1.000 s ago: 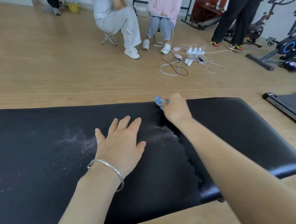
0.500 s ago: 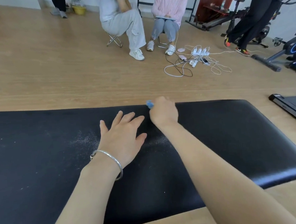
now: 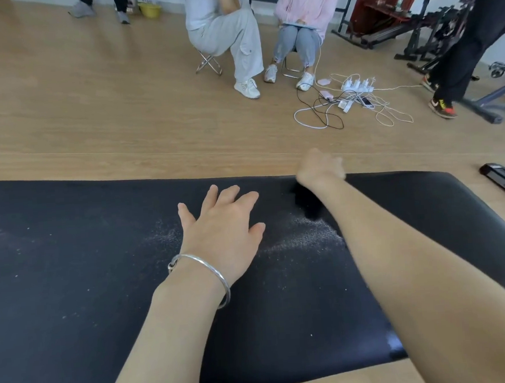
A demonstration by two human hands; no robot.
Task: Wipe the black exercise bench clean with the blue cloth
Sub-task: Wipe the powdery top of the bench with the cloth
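Note:
The black exercise bench (image 3: 71,264) fills the lower part of the head view. White dust (image 3: 305,238) lies on it between my two arms, and a fainter patch (image 3: 164,236) lies left of my left hand. My left hand (image 3: 221,226) rests flat on the bench with its fingers spread and a silver bangle on the wrist. At the bench's far edge my right hand (image 3: 320,168) is blurred, with its fingers curled. The hand hides the blue cloth.
Beyond the bench is wooden floor. Two people sit on folding stools (image 3: 208,62), with a tangle of cables and power strips (image 3: 355,94) beside them. Another person (image 3: 459,42) stands at the right among exercise machines. A black treadmill edge (image 3: 504,179) lies at the right.
My right hand has swept right along the bench's far edge. The blue cloth tip that showed above it is out of sight. My left hand stays flat in place.

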